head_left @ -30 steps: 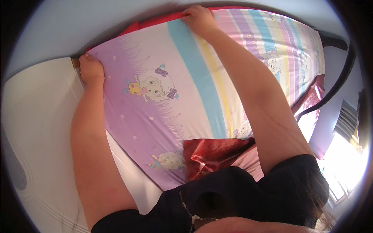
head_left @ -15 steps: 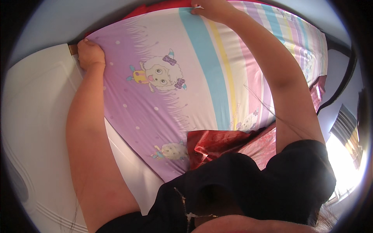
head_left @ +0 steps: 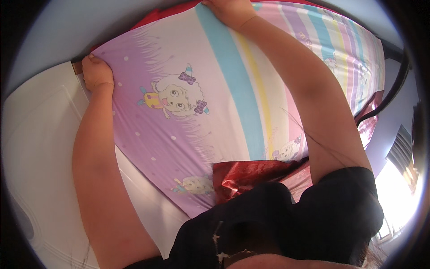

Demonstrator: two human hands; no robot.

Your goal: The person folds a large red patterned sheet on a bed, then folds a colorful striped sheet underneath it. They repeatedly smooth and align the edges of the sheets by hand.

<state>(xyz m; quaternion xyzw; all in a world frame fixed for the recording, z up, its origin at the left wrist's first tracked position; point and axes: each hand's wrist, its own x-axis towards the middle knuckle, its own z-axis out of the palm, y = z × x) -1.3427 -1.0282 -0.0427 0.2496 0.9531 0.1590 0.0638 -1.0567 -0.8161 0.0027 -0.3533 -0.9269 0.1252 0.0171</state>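
Left hand [head_left: 97, 74] curls firmly round the sheet [head_left: 226, 76] at its far left corner; right hand [head_left: 232, 11] touches the far edge, grip unclear!

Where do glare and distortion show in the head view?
Head view: the bright patch at right is blown out; head view: highlights streak the glossy red cloth; head view: the patterned sheet bows along its far edge, and corners are black.

Strong light entered near 4 o'clock, where the window [head_left: 396, 195] was blown out to white. Glossy red cloth [head_left: 237, 176] toward 5 o'clock threw glints; dark shirt [head_left: 268, 219] at 6 lost detail. Printed sheet [head_left: 179, 134] read fairly sharp. Fisheye bent edges; black vignette ringed the view.
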